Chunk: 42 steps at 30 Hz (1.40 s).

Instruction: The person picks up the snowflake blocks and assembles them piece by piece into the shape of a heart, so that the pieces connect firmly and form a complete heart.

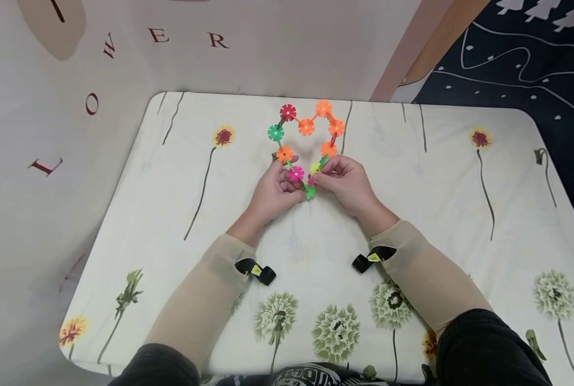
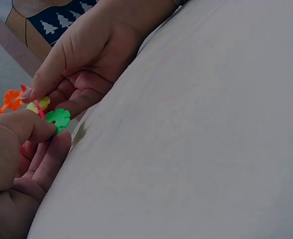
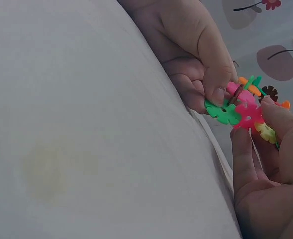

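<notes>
A heart-shaped loop of interlocking plastic snowflake discs is held up over the bed-like surface, its lower tip toward the person. At that tip, my left hand pinches a green disc between thumb and fingers. From the other side, my right hand pinches a pink disc that meets the green one. A yellow disc sits just beyond the pink disc, partly covered by the right fingers. Orange, red, green and magenta discs make up the rest of the loop.
A white flower-printed cloth covers the padded surface under the hands. Behind it stands a pale wall with printed letters; a dark patterned panel is at the right. Each wrist carries a small black camera.
</notes>
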Motion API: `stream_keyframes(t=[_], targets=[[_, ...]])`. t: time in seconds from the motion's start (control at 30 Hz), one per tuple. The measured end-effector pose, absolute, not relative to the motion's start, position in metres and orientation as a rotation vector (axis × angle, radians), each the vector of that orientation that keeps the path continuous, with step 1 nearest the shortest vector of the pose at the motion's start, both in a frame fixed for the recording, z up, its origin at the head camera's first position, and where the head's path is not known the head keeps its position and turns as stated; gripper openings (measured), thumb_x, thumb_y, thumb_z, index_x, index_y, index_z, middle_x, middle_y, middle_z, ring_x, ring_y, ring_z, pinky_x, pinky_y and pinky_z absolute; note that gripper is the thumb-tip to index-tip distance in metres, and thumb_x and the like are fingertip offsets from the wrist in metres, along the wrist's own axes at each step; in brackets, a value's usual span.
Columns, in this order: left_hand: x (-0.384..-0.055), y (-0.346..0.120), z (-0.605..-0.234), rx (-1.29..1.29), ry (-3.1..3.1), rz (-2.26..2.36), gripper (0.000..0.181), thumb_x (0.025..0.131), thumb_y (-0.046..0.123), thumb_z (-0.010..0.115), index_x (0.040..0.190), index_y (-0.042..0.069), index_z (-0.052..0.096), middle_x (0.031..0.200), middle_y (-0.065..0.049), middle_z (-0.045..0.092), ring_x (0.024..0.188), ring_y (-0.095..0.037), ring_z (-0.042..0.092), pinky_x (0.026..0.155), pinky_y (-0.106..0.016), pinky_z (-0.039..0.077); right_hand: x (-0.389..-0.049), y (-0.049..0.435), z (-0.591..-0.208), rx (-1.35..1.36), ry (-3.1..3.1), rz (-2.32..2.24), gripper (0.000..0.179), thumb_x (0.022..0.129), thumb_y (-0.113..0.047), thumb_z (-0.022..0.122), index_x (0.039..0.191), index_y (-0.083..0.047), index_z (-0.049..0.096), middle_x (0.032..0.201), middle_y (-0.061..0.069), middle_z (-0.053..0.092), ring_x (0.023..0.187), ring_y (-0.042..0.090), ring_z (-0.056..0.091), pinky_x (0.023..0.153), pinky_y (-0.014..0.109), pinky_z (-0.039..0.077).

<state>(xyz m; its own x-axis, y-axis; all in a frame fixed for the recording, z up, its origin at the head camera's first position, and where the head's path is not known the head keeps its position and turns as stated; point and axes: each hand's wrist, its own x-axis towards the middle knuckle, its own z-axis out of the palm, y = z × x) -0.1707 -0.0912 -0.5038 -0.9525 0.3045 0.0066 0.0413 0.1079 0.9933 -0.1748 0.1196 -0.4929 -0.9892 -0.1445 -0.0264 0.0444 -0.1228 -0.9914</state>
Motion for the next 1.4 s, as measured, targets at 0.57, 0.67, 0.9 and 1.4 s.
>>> stream_keyframes(t=[0.57,0.67,0.9,1.4], targets=[[-0.1705,-0.0930,-0.5056,0.368,2.147,1.979,0.074,0.084,-0.013,0.076,0.150,0.004,0.048,0.094,-0.011,0.068,0.078,-0.020,0.063,0.072,-0.025,0.056,-0.1749,0.1179,-0.4936,-0.055,1.994,-2.280,0.019,0.092,0.010,0.078,0.092,-0.004,0.066,0.094,0.009,0.072,0.085,0.015,0.075,0.078,0.027,0.062],[-0.1706,-0.0933,-0.5055,0.362,2.142,1.977,0.074,0.084,-0.013,0.076,0.150,0.005,0.048,0.093,-0.011,0.067,0.078,-0.020,0.062,0.072,-0.025,0.056,-0.1742,0.1177,-0.4926,-0.047,2.004,-2.285,0.018,0.091,0.009,0.079,0.091,-0.003,0.066,0.092,0.009,0.072,0.084,0.015,0.075,0.077,0.026,0.062],[-0.1720,-0.0925,-0.5053,0.368,2.122,1.986,0.074,0.084,-0.015,0.076,0.150,0.003,0.048,0.093,-0.011,0.067,0.080,-0.020,0.064,0.073,-0.026,0.058,-0.1746,0.1180,-0.4907,-0.030,1.960,-2.321,0.016,0.094,0.007,0.078,0.094,-0.004,0.066,0.093,0.011,0.074,0.081,0.017,0.075,0.077,0.030,0.063],[-0.1704,-0.0917,-0.5044,0.330,2.155,1.949,0.073,0.084,-0.011,0.078,0.149,0.005,0.050,0.092,-0.012,0.067,0.079,-0.021,0.064,0.072,-0.025,0.057,-0.1736,0.1197,-0.4944,-0.243,2.016,-2.235,0.017,0.090,0.011,0.079,0.092,0.000,0.067,0.090,0.009,0.074,0.084,0.018,0.075,0.077,0.028,0.062]])
